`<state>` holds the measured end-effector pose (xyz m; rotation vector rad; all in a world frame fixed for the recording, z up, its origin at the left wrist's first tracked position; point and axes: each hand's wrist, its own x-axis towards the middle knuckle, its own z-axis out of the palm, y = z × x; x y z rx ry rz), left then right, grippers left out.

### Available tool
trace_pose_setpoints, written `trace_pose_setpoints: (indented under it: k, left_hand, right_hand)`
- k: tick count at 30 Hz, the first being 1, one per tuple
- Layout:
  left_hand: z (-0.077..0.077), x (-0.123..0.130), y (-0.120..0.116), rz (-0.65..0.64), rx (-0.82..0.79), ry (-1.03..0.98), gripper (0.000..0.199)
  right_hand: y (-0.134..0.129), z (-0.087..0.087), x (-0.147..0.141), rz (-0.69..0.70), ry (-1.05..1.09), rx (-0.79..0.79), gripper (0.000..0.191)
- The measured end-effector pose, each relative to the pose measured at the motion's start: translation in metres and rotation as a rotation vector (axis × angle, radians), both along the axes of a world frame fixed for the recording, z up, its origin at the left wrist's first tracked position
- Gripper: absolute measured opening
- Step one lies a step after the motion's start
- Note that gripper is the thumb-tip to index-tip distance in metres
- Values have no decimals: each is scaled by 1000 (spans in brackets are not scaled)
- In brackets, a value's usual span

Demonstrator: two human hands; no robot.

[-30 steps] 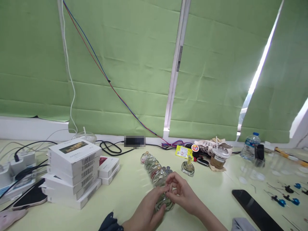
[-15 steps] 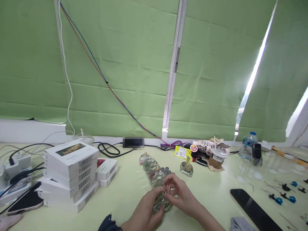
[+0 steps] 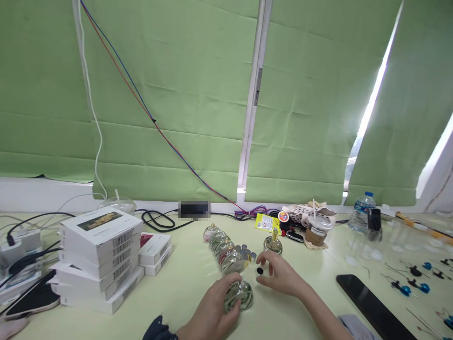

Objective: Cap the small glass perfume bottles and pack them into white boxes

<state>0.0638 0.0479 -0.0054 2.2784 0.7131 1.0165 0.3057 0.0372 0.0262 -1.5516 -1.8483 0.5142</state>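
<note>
My left hand (image 3: pixel 215 304) is closed around a round, clear glass bottle (image 3: pixel 244 297) with a small metallic neck, standing low on the table. To the right, my right hand (image 3: pixel 279 274) is off the bottle, with thumb and forefinger apart. A small black disc (image 3: pixel 260 271) shows between these fingertips; whether they touch it I cannot tell. Beyond the held bottle, a slanting row of similar glass bottles (image 3: pixel 222 248) leads away. Beside them sit several small round grey-topped pieces (image 3: pixel 244 249), some with gold sides. Another glass bottle (image 3: pixel 272 244) with a gold neck stands behind my right hand.
White boxes (image 3: pixel 102 245) are stacked at left, with smaller boxes (image 3: pixel 155 249) beside them. A black phone-like slab (image 3: pixel 375 302) lies at right, near blue and black small parts (image 3: pixel 403 288). A lidded drink cup (image 3: pixel 317 231) and water bottle (image 3: pixel 363 212) stand farther back.
My right hand has moved right, away from the bottle's neck, and its fingers have spread. The black disc and gold-sided pieces now show. My left hand stays on the bottle.
</note>
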Motion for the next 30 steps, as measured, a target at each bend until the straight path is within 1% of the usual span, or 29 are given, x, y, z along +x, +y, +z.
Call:
trace_pose_setpoints:
  k: [2, 4, 6, 8, 12, 16, 19, 21, 24, 30]
  left_hand:
    - [-2, 0, 1, 10, 16, 3, 39]
    - [-2, 0, 1, 15, 22, 10, 40]
    - [-1, 0, 1, 11, 21, 15, 39]
    - [0, -1, 0, 3, 18, 23, 38]
    - [1, -1, -1, 9, 17, 43, 41]
    - [3, -1, -3, 8, 30, 37, 39]
    - [5, -1, -5, 12, 45, 30, 39]
    - [6, -2, -5, 18, 52, 29, 39]
    - [5, -2, -5, 33, 61, 26, 40]
    - [-6, -2, -1, 13, 80, 3, 42]
  right_hand:
    - [3, -8, -1, 4, 14, -65, 33]
    - [6, -14, -3, -1, 58, -77, 28]
    - [8, -15, -6, 0, 88, -64, 22]
    - [8, -12, -7, 39, 146, -28, 20]
    - [1, 3, -12, 186, 378, 18, 24]
    - [-8, 15, -23, 282, 529, -7, 36]
    - [-12, 17, -29, 339, 659, -34, 31]
    - [-13, 18, -31, 356, 674, -3, 24]
    - [-14, 21, -34, 354, 630, 57, 22]
    - [-20, 22, -43, 331, 719, 32, 26]
